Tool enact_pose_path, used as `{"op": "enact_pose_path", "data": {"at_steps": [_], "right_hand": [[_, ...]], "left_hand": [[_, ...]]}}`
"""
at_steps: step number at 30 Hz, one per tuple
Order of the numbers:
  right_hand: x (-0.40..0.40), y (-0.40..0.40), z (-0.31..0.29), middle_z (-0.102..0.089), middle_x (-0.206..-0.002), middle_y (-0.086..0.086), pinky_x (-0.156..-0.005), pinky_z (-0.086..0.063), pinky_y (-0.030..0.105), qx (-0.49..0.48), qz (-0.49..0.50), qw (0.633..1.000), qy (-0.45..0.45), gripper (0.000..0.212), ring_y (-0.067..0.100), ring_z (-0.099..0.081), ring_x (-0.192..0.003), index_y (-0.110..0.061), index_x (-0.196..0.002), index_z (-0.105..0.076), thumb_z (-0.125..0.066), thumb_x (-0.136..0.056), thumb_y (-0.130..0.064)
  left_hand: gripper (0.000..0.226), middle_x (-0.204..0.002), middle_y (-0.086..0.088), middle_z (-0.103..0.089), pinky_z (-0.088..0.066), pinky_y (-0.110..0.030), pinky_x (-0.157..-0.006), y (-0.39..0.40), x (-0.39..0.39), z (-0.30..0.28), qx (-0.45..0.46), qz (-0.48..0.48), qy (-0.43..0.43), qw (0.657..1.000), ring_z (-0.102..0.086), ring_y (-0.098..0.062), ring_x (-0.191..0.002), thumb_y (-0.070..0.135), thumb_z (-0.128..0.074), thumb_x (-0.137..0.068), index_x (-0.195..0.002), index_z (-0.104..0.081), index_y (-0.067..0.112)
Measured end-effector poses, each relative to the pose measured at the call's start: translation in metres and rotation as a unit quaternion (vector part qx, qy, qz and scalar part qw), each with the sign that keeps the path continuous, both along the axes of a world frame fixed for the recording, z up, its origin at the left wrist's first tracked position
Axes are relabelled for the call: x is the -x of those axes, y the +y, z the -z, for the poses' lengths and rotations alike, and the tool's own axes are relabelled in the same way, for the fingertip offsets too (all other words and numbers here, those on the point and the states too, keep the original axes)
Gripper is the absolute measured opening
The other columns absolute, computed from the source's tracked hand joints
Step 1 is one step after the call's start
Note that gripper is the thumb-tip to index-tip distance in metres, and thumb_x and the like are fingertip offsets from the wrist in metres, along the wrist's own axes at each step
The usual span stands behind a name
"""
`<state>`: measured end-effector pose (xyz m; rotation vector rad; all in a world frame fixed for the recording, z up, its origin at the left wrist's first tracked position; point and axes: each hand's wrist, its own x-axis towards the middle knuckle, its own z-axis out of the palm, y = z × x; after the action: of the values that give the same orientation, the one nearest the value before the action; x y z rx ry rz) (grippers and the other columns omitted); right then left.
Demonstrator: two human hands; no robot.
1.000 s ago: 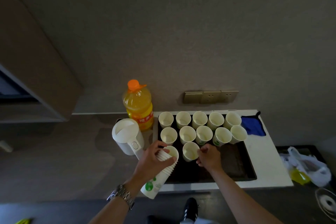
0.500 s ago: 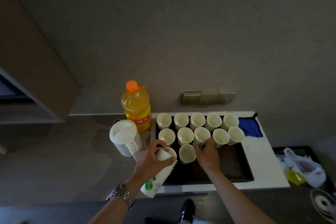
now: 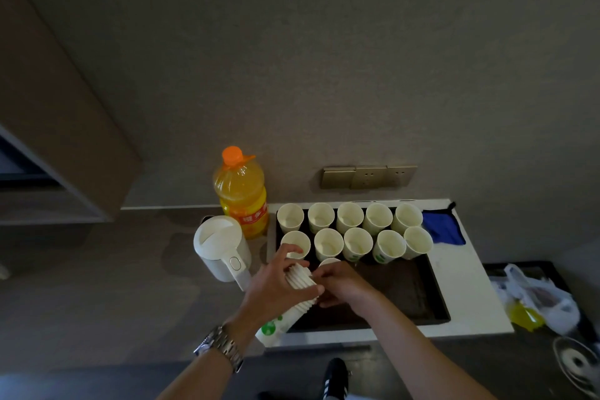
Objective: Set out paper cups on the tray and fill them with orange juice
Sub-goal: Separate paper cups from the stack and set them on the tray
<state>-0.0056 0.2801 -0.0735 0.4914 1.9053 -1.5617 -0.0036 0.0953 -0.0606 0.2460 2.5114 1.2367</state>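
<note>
Moved back from the second row of cups, the right hand (image 3: 344, 284), now at the open end of the nested stack of paper cups (image 3: 293, 297), fingers curled at the top rim, apparently pinching the next cup to pull it off; exact contact hidden by the knuckles. Wrapped around the same stack, the left hand (image 3: 276, 289), thumb on the near side, stack tilted with its base toward the near left, over the near left corner of the dark tray (image 3: 435, 308). Standing upright on the tray: five cups in the far row (image 3: 349, 217), five in the second row (image 3: 358, 243), and a third row begun with one cup (image 3: 329, 262) half hidden behind the right hand. All visible cups seemingly without juice. Just beyond the tray's far left corner, the orange juice bottle (image 3: 242, 195), cap on, beside a white electric kettle (image 3: 222, 247). At the far right of the tray, a blue cloth (image 3: 443, 227). Probably one more cup about to go into the third row; pouring not yet started, with the near half of the tray left to cover.
</note>
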Motion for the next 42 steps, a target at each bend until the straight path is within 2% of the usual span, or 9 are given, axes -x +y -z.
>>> {"op": "enact_pose_path", "data": {"at_steps": [3, 5, 13, 19, 23, 26, 34, 38, 42], "right_hand": [[-0.001, 0.004, 0.001, -0.072, -0.079, 0.008, -0.065, -0.059, 0.031, 0.037, 0.045, 0.998, -0.007, 0.005, 0.018, -0.072, -0.074, -0.009, -0.089, -0.074, -0.07, -0.092, -0.008], [-0.003, 0.007, 0.002, -0.073, -0.08, 0.008, -0.066, -0.059, 0.032, 0.041, 0.053, 0.998, -0.009, 0.002, 0.018, -0.072, -0.076, -0.01, -0.087, -0.075, -0.074, -0.089, -0.01], [-0.006, 0.012, 0.007, -0.075, -0.086, 0.014, -0.07, -0.061, 0.04, -0.037, 0.046, 0.996, 0.068, 0.005, 0.028, -0.074, -0.08, -0.006, -0.085, -0.076, -0.078, -0.085, -0.01], [0.0, 0.039, -0.003, -0.069, -0.077, 0.003, -0.051, -0.05, 0.026, -0.075, 0.131, 0.985, 0.086, 0.02, 0.017, -0.063, -0.07, -0.014, -0.076, -0.071, -0.069, -0.088, 0.001], [0.005, 0.089, -0.025, -0.068, -0.09, 0.002, -0.063, -0.06, 0.031, -0.083, 0.2, 0.972, 0.091, 0.004, 0.017, -0.064, -0.084, -0.011, -0.089, -0.073, -0.076, -0.088, -0.008], [-0.001, 0.115, -0.024, -0.065, -0.097, 0.004, -0.072, -0.062, 0.037, -0.093, 0.274, 0.954, 0.076, 0.006, 0.022, -0.066, -0.085, -0.012, -0.091, -0.07, -0.073, -0.09, -0.007], [-0.02, 0.124, 0.028, -0.073, -0.077, 0.012, -0.063, -0.063, 0.042, -0.19, 0.296, 0.934, 0.057, 0.006, 0.026, -0.072, -0.064, -0.006, -0.085, -0.072, -0.077, -0.085, -0.005], [-0.019, 0.116, 0.046, -0.073, -0.064, 0.014, -0.063, -0.063, 0.042, -0.188, 0.295, 0.936, 0.042, 0.008, 0.029, -0.073, -0.059, -0.005, -0.079, -0.071, -0.078, -0.082, -0.001], [-0.017, 0.108, 0.057, -0.072, -0.066, 0.021, -0.062, -0.062, 0.039, -0.168, 0.306, 0.936, 0.042, 0.006, 0.031, -0.073, -0.059, 0.002, -0.081, -0.071, -0.076, -0.081, 0.005]], "left_hand": [[0.079, -0.111, 0.024, -0.064, -0.057, -0.032, -0.086, 0.0, -0.001, 0.007, 0.02, 0.021, -0.01, 1.0, -0.061, 0.0, -0.101, 0.084, -0.076, -0.059, -0.121, -0.039, 0.052], [0.074, -0.107, 0.02, -0.063, -0.06, -0.034, -0.081, -0.001, -0.003, 0.011, 0.028, 0.037, -0.007, 0.999, -0.062, -0.003, -0.096, 0.084, -0.075, -0.06, -0.117, -0.042, 0.05], [0.075, -0.105, 0.019, -0.062, -0.05, -0.017, -0.069, 0.008, -0.004, 0.013, 0.057, 0.035, -0.011, 0.998, -0.062, -0.003, -0.091, 0.087, -0.073, -0.056, -0.113, -0.044, 0.047], [0.074, -0.102, 0.021, -0.064, -0.058, -0.032, -0.082, 0.007, -0.002, 0.017, 0.091, 0.053, 0.001, 0.994, -0.062, 0.002, -0.089, 0.087, -0.072, -0.055, -0.112, -0.048, 0.046], [0.068, -0.102, 0.021, -0.063, -0.056, -0.033, -0.083, 0.0, -0.005, 0.02, 0.084, 0.047, -0.009, 0.995, -0.06, 0.0, -0.092, 0.086, -0.073, -0.056, -0.107, -0.049, 0.047], [0.071, -0.102, 0.02, -0.064, -0.057, -0.03, -0.08, 0.004, -0.005, 0.021, 0.082, 0.051, -0.009, 0.995, -0.062, -0.002, -0.09, 0.091, -0.07, -0.055, -0.108, -0.047, 0.049], [0.072, -0.1, 0.02, -0.064, -0.057, -0.028, -0.08, 0.012, -0.005, 0.017, 0.079, 0.062, -0.011, 0.995, -0.062, 0.001, -0.088, 0.089, -0.071, -0.058, -0.112, -0.048, 0.046], [0.072, -0.099, 0.02, -0.065, -0.058, -0.032, -0.082, 0.008, -0.006, 0.02, 0.075, 0.053, -0.013, 0.996, -0.063, 0.0, -0.088, 0.09, -0.071, -0.055, -0.108, -0.049, 0.046], [0.071, -0.101, 0.019, -0.064, -0.058, -0.03, -0.081, 0.007, -0.007, 0.02, 0.075, 0.051, -0.022, 0.996, -0.063, -0.001, -0.09, 0.091, -0.071, -0.055, -0.107, -0.047, 0.048]]}}
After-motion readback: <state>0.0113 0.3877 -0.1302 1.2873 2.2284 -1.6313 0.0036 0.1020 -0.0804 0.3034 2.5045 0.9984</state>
